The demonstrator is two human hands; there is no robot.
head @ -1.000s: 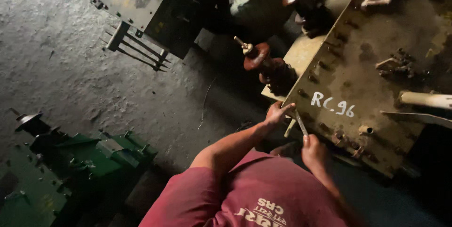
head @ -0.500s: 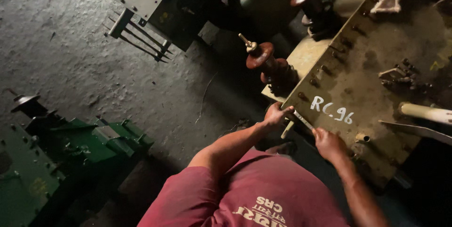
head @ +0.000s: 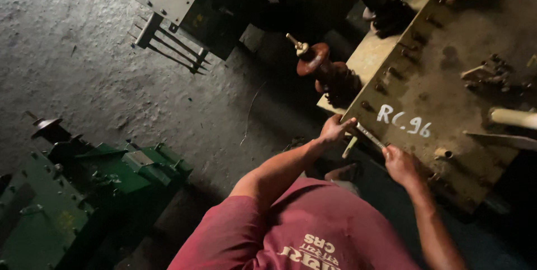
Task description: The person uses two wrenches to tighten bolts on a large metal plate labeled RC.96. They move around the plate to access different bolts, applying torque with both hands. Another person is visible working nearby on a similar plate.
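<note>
From the head camera, the only view, you look down over your red shirt (head: 313, 236) at a large olive-drab metal cover plate (head: 447, 96) lying flat on top of a piece of heavy equipment, with a row of bolts (head: 391, 72) running along its near edge. Your left hand (head: 335, 130) is clenched at that edge, gripping the head end of a slim metal wrench (head: 369, 135) where it meets the plate. Your right hand (head: 400, 166) is closed around the other end of the same tool, so the wrench spans between both hands and lies just over the plate's rim. A pale short rod (head: 349, 147) pokes out below the left hand; you cannot tell whether it is a second tool or part of the fitting. As a judgement, the work on this edge looks far from done: the bolts further up the rim all appear seated in place, and the plate sits on its body. Brown ribbed insulators (head: 319, 66) stand beyond the plate's corner, well apart from your hands. Across the concrete floor (head: 84, 63), a green machine casing (head: 72, 191) sits at lower left and a grey finned unit (head: 168, 1) at the top, neither touched.
</note>
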